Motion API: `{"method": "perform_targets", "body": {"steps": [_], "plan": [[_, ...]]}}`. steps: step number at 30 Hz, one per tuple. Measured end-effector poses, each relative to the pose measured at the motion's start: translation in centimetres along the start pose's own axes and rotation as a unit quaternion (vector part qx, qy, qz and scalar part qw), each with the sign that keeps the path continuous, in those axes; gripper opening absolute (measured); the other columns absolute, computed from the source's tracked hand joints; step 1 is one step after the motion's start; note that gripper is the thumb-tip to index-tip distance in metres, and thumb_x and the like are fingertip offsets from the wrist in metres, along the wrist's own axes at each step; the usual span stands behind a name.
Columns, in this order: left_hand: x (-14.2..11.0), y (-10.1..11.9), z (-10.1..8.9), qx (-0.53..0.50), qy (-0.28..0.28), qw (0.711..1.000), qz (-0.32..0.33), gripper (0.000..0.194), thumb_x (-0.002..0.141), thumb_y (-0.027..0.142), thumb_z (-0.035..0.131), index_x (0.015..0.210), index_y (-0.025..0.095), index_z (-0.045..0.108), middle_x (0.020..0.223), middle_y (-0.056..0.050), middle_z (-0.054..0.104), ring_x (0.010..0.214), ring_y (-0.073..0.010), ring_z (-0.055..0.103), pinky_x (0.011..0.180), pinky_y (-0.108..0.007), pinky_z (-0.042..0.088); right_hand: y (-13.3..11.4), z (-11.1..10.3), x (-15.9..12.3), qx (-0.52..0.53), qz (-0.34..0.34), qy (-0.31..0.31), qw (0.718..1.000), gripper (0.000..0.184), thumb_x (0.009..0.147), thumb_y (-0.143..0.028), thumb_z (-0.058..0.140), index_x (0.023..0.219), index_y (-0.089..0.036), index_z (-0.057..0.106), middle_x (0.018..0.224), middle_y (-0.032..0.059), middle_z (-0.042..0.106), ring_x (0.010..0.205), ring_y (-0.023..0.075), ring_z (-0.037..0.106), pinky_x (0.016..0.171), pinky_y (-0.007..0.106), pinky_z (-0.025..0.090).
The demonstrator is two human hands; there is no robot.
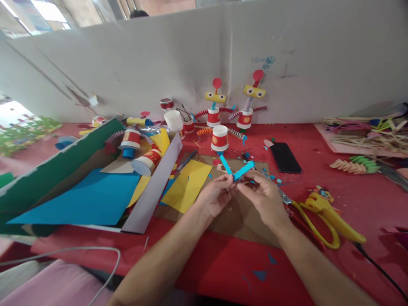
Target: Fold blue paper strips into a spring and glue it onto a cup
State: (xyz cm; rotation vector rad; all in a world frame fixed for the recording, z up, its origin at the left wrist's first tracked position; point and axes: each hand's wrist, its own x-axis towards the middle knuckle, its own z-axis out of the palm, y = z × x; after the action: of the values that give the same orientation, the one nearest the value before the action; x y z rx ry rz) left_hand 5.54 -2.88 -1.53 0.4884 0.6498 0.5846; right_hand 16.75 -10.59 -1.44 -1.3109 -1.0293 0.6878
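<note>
Two narrow blue paper strips (244, 171) meet at one end in a V shape, held up over the brown cardboard mat (234, 221). My left hand (219, 193) pinches the strips near their joined corner, fingers closed. From the other side my right hand (263, 195) grips the same corner between thumb and fingers. Just beyond my hands stands a red and white paper cup (219, 139) with folded paper spring arms, orange on one side and striped on the other. A sheet of yellow paper (188, 185) lies left of my hands.
Yellow-handled scissors (318, 225) and a yellow glue gun (338, 219) with its cord lie to the right, near a black phone (285, 157). On the left, an open box (153, 187) holds blue paper (89, 197) and cups. Finished cup figures (214, 115) stand by the grey partition (191, 55).
</note>
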Motion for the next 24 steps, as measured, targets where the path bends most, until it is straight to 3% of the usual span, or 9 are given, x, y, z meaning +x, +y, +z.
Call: {"method": "perform_targets", "body": {"steps": [7,15,19,24], "plan": [[-0.3,0.3,0.0,-0.01,-0.024,0.994,-0.103,0.008,0.075,0.012,0.066,0.083,0.012,0.069,0.079,-0.006,0.068,0.069,-0.0115,0.06,0.073,-0.025,0.049,-0.9,-0.9,0.3,-0.185,-0.102,-0.025,0.977,0.009,0.079,-0.031,0.065,0.085,-0.024,0.068,0.087,0.0019,0.064,0.079,0.0175,0.059,0.073,0.031,0.047],[-0.6,0.6,-0.3,-0.038,-0.066,0.983,-0.169,0.004,0.078,0.013,0.062,0.08,0.011,0.065,0.069,-0.003,0.063,0.073,-0.0145,0.061,0.094,-0.047,0.043,-1.0,-1.4,0.5,-0.242,-0.168,-0.031,0.955,0.006,0.081,-0.022,0.063,0.075,-0.023,0.064,0.082,0.0013,0.063,0.08,0.0181,0.058,0.072,0.03,0.045],[-0.7,0.6,-0.3,-0.038,-0.078,0.984,-0.158,0.003,0.077,0.014,0.064,0.079,0.012,0.066,0.067,-0.002,0.061,0.071,-0.0137,0.059,0.093,-0.046,0.043,-1.1,-1.4,0.6,-0.247,-0.18,-0.028,0.952,0.004,0.081,-0.022,0.064,0.077,-0.023,0.064,0.083,0.0014,0.064,0.085,0.0196,0.057,0.077,0.033,0.044],[-0.7,0.3,-0.3,-0.033,-0.092,0.987,-0.129,0.008,0.075,0.015,0.066,0.081,0.012,0.068,0.077,-0.005,0.065,0.074,-0.0143,0.059,0.086,-0.039,0.045,-1.2,-1.1,0.4,-0.196,-0.137,-0.022,0.971,0.007,0.079,-0.026,0.067,0.085,-0.023,0.064,0.092,0.0027,0.064,0.09,0.0201,0.057,0.082,0.034,0.043]]}}
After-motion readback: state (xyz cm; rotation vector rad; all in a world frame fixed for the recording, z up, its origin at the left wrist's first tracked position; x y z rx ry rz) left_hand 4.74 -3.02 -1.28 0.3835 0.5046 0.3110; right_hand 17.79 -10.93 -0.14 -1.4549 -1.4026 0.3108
